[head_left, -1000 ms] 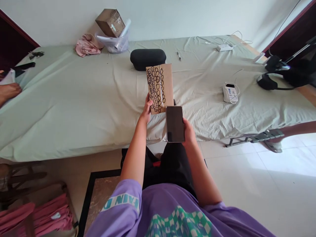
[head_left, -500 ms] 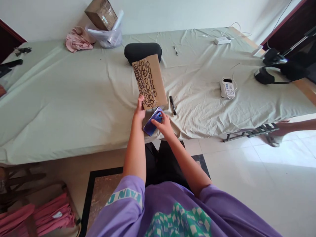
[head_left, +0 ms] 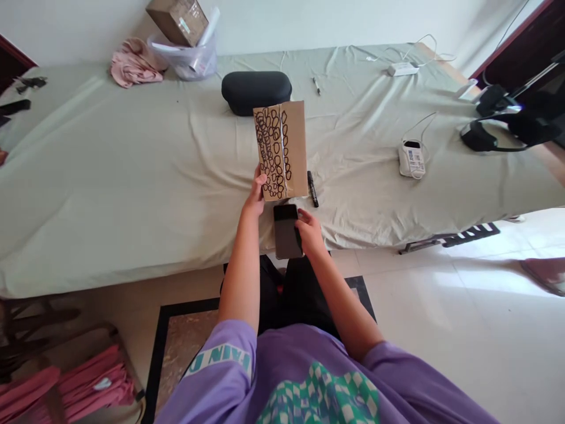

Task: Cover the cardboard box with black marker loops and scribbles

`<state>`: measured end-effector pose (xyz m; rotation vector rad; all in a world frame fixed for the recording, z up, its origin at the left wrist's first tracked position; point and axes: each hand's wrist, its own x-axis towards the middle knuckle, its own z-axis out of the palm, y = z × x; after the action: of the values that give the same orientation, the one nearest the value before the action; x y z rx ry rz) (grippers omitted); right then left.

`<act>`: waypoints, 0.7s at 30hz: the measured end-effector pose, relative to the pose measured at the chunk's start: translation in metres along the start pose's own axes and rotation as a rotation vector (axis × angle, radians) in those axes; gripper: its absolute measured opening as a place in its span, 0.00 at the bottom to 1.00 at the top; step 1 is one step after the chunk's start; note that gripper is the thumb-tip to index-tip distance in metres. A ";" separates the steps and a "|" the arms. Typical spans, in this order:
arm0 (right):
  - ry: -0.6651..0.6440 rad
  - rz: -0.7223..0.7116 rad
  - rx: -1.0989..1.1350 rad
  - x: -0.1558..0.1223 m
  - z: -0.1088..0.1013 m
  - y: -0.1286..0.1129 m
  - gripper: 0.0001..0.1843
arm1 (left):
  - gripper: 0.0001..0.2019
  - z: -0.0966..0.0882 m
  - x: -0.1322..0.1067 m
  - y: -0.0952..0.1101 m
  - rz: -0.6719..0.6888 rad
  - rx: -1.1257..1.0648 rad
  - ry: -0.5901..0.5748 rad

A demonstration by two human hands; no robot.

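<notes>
Fingers of the left hand (head_left: 256, 197) pinch the lower edge of the upright doodled cardboard package (head_left: 280, 150), while the right hand's fingers (head_left: 303, 217) curl against a smartphone (head_left: 286, 232), now turned screen-up at the package's six o'clock.

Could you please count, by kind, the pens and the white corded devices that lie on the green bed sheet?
Pens: 2 (black marker, slim pen)
White corded devices: 2 (power strip, labelled adapter)
Total: 4
</notes>
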<state>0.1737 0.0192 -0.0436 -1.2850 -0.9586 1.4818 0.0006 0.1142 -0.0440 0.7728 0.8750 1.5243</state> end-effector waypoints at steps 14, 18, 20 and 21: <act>0.366 -0.115 -0.653 0.136 -0.138 -0.086 0.31 | 0.54 0.008 -0.005 0.005 0.024 -0.014 -0.053; 0.398 -0.114 -0.927 0.132 -0.120 -0.080 0.25 | 0.55 0.009 -0.008 0.007 0.001 -0.012 -0.047; 0.413 -0.101 -1.094 0.125 -0.112 -0.074 0.27 | 0.54 0.008 -0.008 0.008 -0.009 -0.011 -0.045; 0.406 -0.101 -1.146 0.121 -0.109 -0.071 0.28 | 0.54 0.008 -0.008 0.008 -0.008 -0.011 -0.039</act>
<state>0.2886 0.1534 -0.0256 -2.1604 -1.6222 0.4542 0.0042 0.1069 -0.0335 0.7877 0.8388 1.5008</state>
